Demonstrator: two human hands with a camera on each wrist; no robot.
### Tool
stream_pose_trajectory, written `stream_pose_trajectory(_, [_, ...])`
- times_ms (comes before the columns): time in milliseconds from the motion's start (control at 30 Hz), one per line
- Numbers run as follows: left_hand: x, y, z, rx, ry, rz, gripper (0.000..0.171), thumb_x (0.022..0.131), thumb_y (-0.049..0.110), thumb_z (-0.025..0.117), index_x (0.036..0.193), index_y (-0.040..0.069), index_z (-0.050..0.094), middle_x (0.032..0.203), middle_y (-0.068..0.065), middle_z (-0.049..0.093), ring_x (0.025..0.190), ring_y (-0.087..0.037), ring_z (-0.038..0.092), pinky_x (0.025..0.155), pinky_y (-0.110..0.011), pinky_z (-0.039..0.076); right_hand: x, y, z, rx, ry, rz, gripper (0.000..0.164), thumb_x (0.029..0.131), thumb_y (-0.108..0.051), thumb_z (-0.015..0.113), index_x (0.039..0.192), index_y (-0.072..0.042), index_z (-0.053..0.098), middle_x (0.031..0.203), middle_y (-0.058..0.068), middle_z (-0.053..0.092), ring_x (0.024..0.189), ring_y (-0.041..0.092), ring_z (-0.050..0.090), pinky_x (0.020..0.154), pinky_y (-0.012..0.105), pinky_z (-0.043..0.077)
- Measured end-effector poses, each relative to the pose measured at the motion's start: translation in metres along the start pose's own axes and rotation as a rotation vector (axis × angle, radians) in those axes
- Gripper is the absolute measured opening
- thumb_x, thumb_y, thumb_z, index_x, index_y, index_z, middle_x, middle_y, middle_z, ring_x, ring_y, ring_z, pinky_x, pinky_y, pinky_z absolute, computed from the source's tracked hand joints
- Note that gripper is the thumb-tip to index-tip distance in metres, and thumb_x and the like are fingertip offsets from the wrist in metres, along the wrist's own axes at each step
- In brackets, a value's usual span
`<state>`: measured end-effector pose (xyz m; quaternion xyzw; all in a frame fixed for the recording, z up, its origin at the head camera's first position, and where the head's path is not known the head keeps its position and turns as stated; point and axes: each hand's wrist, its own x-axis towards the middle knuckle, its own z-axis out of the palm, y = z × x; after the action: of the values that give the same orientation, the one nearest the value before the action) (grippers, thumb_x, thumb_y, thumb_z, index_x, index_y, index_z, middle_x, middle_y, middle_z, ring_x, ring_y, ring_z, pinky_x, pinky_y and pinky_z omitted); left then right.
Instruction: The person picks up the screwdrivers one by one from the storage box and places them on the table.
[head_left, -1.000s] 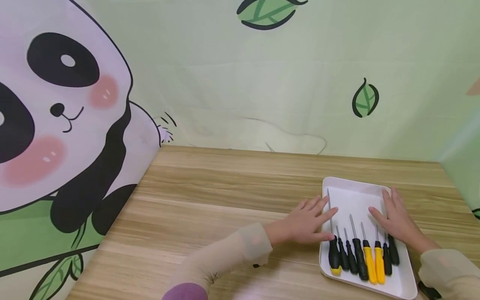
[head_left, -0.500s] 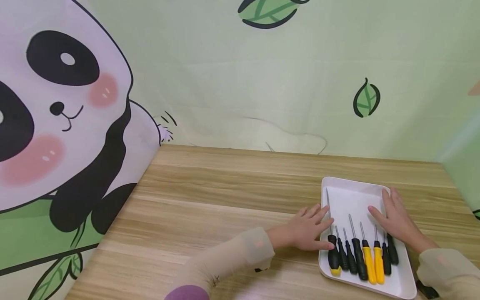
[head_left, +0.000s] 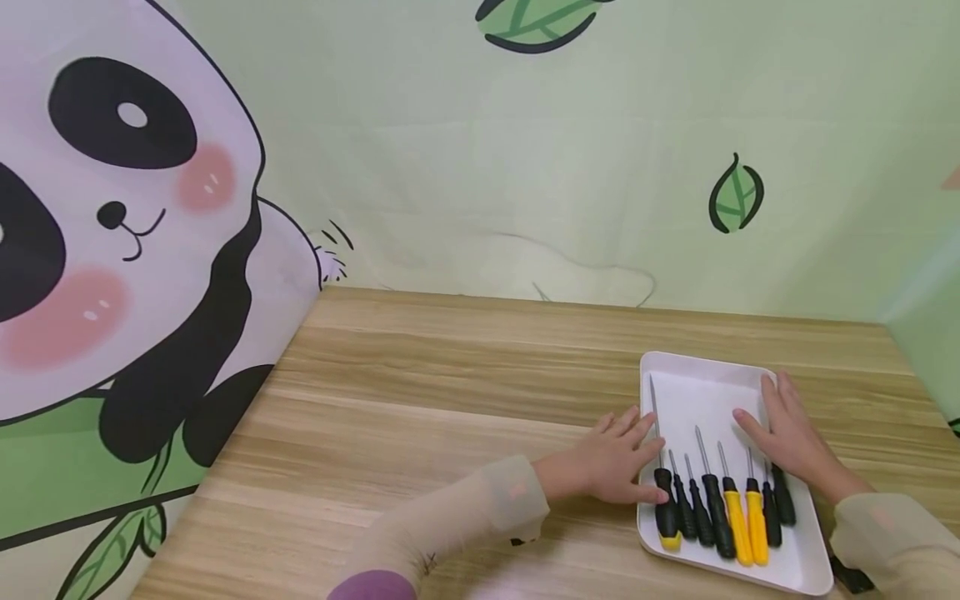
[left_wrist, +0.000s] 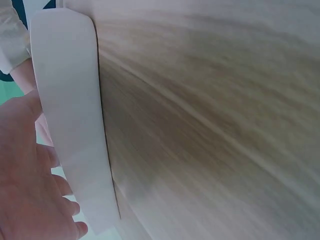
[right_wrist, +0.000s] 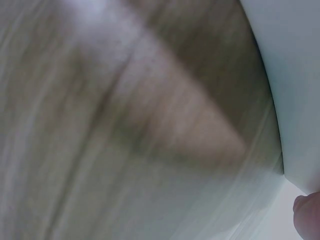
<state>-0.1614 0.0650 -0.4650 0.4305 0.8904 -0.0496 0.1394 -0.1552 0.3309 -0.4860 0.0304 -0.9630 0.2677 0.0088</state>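
Observation:
Several screwdrivers lie side by side in a white tray (head_left: pixel 678 404), handles toward the near end. Two have yellow handles (head_left: pixel 737 527); the rest are mostly black, and a long one (head_left: pixel 665 510) at the left has a yellow butt. My left hand (head_left: pixel 611 462) rests against the tray's left rim, fingers spread over the edge, thumb by the long screwdriver's handle. On the opposite rim is my right hand (head_left: pixel 791 437), its fingers extended along the side. The left wrist view shows the tray's outer wall (left_wrist: pixel 70 100) beside my fingers.
The tray stands on a wood-grain table (head_left: pixel 450 358), toward its right side. Behind rises a pale green wall cloth (head_left: pixel 420 167) with leaves and a printed panda (head_left: pixel 150 250). A small dark object (head_left: pixel 851 577) shows beside the right cuff.
My left hand has moved slightly down along the tray's left rim. The tray has shifted a little to the left, with my right hand staying at its right rim.

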Motion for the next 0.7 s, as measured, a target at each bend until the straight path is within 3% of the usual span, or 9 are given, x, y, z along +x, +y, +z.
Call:
stream_pose_trajectory(333, [0.000, 0.017, -0.002, 0.091, -0.010, -0.035, 0.078, 0.077, 0.074, 0.021, 0.140, 0.029, 0.016, 0.149, 0.003, 0.010, 0.137, -0.018, -0.003, 0.111, -0.038, 0.009, 0.001, 0.001, 0.000, -0.006, 0.000, 0.003, 0.080, 0.091, -0.039, 0.041, 0.136, 0.010, -0.003, 0.140, 0.034, -0.012, 0.129, 0.046, -0.012, 0.099, 0.063, 0.001])
stream_pose_trajectory(700, [0.001, 0.032, -0.001, 0.100, -0.012, -0.072, 0.073, 0.079, 0.071, 0.021, 0.138, 0.029, 0.024, 0.144, 0.001, 0.026, 0.137, -0.019, 0.005, 0.111, -0.039, 0.010, 0.001, 0.001, 0.000, -0.010, 0.001, 0.007, 0.079, 0.091, -0.040, 0.040, 0.136, 0.011, -0.001, 0.139, 0.035, -0.010, 0.129, 0.046, -0.010, 0.100, 0.063, 0.002])
